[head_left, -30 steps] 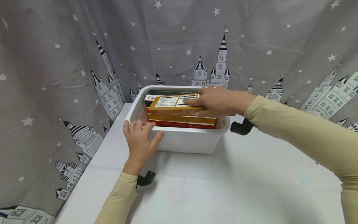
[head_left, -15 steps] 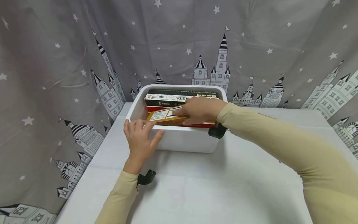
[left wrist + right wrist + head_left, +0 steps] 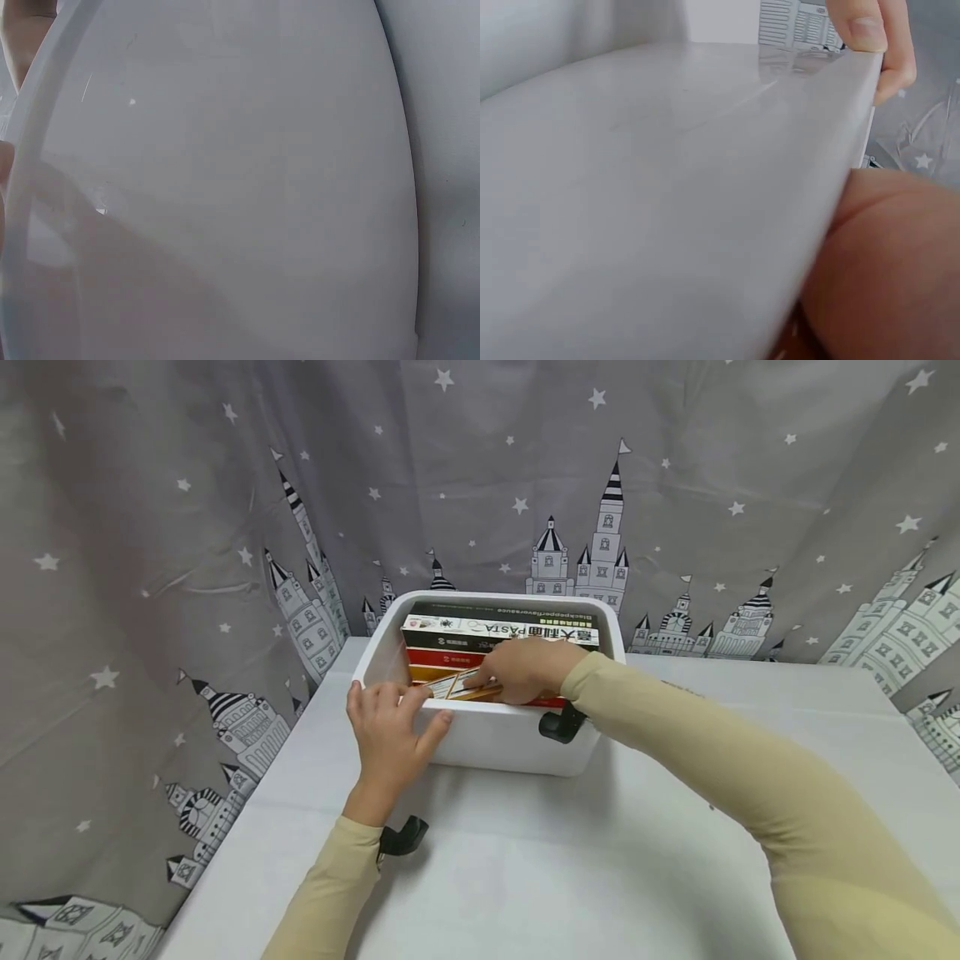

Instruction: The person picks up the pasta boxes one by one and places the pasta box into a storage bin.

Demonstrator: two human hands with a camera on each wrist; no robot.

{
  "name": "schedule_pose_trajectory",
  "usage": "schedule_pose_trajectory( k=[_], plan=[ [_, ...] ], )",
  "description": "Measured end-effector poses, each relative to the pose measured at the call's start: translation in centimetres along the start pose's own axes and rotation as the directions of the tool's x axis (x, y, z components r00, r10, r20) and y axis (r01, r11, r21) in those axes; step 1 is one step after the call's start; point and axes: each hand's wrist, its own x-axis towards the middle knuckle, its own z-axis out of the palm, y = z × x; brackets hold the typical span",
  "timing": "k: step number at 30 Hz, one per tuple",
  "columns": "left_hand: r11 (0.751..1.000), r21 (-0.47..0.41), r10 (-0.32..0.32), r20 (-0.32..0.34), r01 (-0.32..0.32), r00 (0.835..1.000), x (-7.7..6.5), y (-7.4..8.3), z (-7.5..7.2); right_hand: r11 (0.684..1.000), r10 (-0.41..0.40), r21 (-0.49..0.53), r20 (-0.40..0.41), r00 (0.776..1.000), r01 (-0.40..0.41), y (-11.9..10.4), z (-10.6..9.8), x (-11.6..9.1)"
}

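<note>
A white plastic bin stands on the table, holding several flat food boxes on edge. My left hand grips the bin's front-left rim; the right wrist view shows its thumb outside and fingers inside. Inside the bin, near the front wall, my right hand holds an orange box with a white label panel, tilted and sunk low. Behind it stand a red box and a black-and-white pasta box. The right fingertips are partly hidden. In the left wrist view, the bin's outer wall fills most of the frame.
The table has a white cover. Close behind the bin hangs a grey curtain printed with castles and stars; it also runs along the left side. Each wrist carries a black camera mount.
My right hand has brought the orange box from above the other boxes forward and down, toward the bin's front wall. The left hand stays on the rim. The head view has shifted slightly.
</note>
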Motion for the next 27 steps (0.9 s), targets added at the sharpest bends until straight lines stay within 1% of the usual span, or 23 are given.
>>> schedule_pose_trajectory(
  k=[5,8,16,18,23,27],
  plan=[
    [1.000,-0.001,0.007,0.005,-0.007,1.000,0.1,0.3,0.1,0.999,0.022,0.034,-0.010,1.000,-0.021,0.3,0.4,0.0],
    [1.000,0.001,0.005,0.005,-0.005,1.000,0.2,0.4,0.0,0.999,0.016,0.049,-0.021,1.000,-0.015,0.5,0.7,0.1],
    [1.000,0.004,-0.003,-0.010,0.003,1.000,-0.1,0.0,-0.1,0.996,0.033,0.083,-0.022,0.999,-0.031,0.8,1.7,0.6],
    [1.000,0.006,-0.001,-0.018,0.001,1.000,-0.2,0.0,-0.1,0.995,0.027,0.101,-0.028,0.999,-0.024,0.9,2.1,0.7],
    [1.000,-0.006,0.009,-0.033,-0.010,0.999,-0.1,-0.1,0.0,0.981,0.021,0.195,-0.046,0.999,-0.012,1.5,3.2,0.8],
    [1.000,-0.016,0.013,-0.026,-0.014,1.000,-0.1,0.0,0.2,0.974,0.024,0.225,-0.064,0.998,-0.009,1.9,3.6,0.7]
  ],
)
